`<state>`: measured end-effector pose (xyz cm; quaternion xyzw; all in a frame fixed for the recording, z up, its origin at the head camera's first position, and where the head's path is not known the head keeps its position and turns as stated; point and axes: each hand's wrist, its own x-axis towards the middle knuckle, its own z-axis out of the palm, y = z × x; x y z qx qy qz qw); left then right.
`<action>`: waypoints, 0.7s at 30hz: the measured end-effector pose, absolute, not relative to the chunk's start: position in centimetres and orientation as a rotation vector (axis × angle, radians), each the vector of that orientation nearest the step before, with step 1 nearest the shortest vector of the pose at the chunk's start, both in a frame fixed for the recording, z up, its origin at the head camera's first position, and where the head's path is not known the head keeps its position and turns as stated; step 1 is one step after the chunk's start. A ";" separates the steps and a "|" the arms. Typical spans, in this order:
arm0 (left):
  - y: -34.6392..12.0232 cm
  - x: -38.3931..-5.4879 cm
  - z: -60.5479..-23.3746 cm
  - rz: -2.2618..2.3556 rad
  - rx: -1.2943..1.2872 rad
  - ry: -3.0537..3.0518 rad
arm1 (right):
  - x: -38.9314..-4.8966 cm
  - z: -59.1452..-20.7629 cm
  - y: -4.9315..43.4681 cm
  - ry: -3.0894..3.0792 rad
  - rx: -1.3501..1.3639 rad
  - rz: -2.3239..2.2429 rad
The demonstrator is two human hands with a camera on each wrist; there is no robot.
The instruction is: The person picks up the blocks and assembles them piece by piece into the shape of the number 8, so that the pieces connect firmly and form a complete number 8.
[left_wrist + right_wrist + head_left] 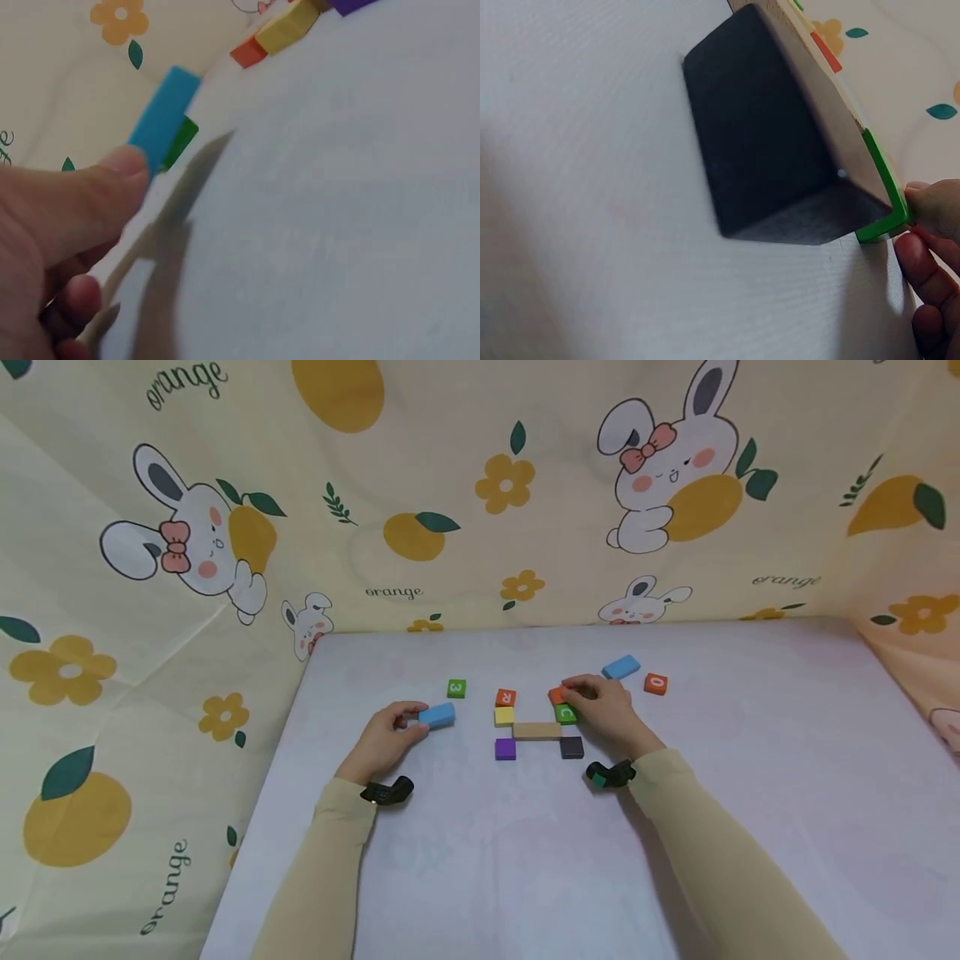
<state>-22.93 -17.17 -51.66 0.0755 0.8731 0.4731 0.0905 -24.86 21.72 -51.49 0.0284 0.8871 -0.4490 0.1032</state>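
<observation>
Between its thumb and fingers my left hand [384,739] pinches a blue rectangular block [437,716]. The left wrist view shows this block [166,116] held above its shadow. My right hand [603,710] pinches an orange block [557,695], mostly covered by the fingers, at the far end of a green letter block [566,715]. In front of that green block lie a wooden bar [537,732] and a black block [572,747]. On the bar's left are a purple block [506,749], a yellow block [504,717] and an orange letter block [506,697].
A green block [457,688] lies between the left hand and the arrangement, toward the back. Beyond the right hand are another blue block [621,667] and an orange-red block [656,683]. A printed cloth [450,468] hangs behind the white table [480,860].
</observation>
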 end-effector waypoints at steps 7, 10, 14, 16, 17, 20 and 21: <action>-14.6 -23.0 -50.6 1.530 0.199 2.684 | -24.7 -51.3 21.8 2.669 0.030 -1.291; -12.9 -23.4 -50.2 1.560 0.241 2.717 | -24.7 -51.2 21.8 2.683 0.017 -1.290; -10.3 -23.9 -49.7 1.536 0.293 2.720 | -24.5 -51.2 21.8 2.659 0.036 -1.316; -9.0 -24.2 -49.4 1.494 0.320 2.720 | -24.5 -51.2 21.8 2.651 0.049 -1.319; -8.5 -24.3 -49.3 1.467 0.330 2.722 | -24.5 -51.2 21.8 2.648 0.053 -1.320; -7.0 -25.0 -48.7 1.388 0.356 2.730 | -24.7 -51.4 21.8 2.656 0.046 -1.317; -6.6 -25.3 -48.6 1.355 0.359 2.736 | -24.7 -51.4 21.8 2.660 0.039 -1.316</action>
